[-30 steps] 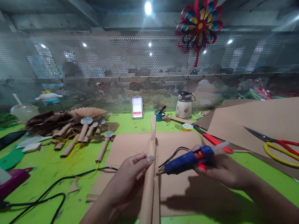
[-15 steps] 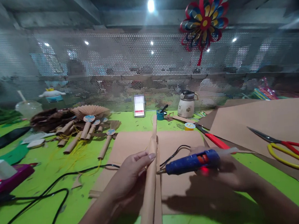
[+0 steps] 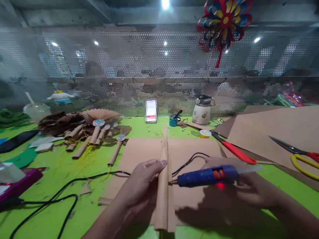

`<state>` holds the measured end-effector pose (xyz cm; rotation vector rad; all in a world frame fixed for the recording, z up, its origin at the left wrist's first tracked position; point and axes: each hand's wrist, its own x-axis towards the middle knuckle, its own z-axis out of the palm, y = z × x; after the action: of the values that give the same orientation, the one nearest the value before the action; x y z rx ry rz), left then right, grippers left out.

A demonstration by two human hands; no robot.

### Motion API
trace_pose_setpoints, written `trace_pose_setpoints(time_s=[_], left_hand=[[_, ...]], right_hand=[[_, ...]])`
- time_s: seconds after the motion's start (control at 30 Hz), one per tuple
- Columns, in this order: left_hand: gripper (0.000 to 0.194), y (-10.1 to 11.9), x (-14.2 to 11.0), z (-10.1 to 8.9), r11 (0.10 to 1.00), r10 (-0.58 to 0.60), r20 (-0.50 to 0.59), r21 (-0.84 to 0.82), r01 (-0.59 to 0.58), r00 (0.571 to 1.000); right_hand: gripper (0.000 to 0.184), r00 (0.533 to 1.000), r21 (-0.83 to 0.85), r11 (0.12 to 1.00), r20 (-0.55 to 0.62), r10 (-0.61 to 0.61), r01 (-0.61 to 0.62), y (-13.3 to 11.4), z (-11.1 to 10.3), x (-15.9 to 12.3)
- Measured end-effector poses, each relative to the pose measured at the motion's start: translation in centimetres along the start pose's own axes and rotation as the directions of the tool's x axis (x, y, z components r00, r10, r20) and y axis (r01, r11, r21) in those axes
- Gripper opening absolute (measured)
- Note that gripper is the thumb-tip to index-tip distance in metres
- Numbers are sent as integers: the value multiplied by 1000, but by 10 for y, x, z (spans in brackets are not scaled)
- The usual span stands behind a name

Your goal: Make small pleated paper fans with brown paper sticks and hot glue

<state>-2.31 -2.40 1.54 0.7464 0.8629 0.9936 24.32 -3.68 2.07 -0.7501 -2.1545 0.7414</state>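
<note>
My left hand [image 3: 145,182] is closed around a rolled tube of brown paper [image 3: 163,197], its thumb lying along the top. A flat strip of the same paper runs down the tube's right side, and yellow thread hangs from the near end. In my right hand [image 3: 246,186] is a blue glue gun [image 3: 207,176] with a red light glowing beneath it and a clear glue stick out of its back. Its nozzle points left, at or very close to the seam; contact cannot be made out. Brown paper sheets [image 3: 192,150] lie underneath.
Scissors with red and yellow handles [image 3: 314,160] lie on paper at right, near a red-handled tool [image 3: 237,150]. Finished paper fans [image 3: 100,117] are heaped at left. A black cord [image 3: 74,195] loops beside a purple power strip [image 3: 32,179]. A jug-like bottle [image 3: 202,110] stands behind.
The view has shifted slightly. The tube's near end has risen a little in the picture, and the nozzle stays by the seam. Both hands keep their hold.
</note>
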Motion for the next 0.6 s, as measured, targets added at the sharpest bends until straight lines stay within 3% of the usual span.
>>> trace_pose_setpoints(time_s=[0.17, 0.3, 0.5, 0.6], left_hand=[[21, 1, -1, 2, 1000, 12, -42, 21, -11, 999], [19, 1, 0, 0, 1000, -9, -23, -15, 9, 1000], [17, 3, -3, 4, 1000, -6, -35, -22, 5, 999], [16, 3, -3, 5, 1000, 1, -26, -24, -2, 1000]], right_hand=[[28, 998, -41, 999, 66, -7, 9, -4, -1, 0], [17, 998, 0, 999, 54, 32, -32, -10, 2, 6], [26, 999, 24, 999, 28, 31, -31, -13, 4, 9], [21, 999, 27, 999, 29, 25, -26, -14, 3, 10]])
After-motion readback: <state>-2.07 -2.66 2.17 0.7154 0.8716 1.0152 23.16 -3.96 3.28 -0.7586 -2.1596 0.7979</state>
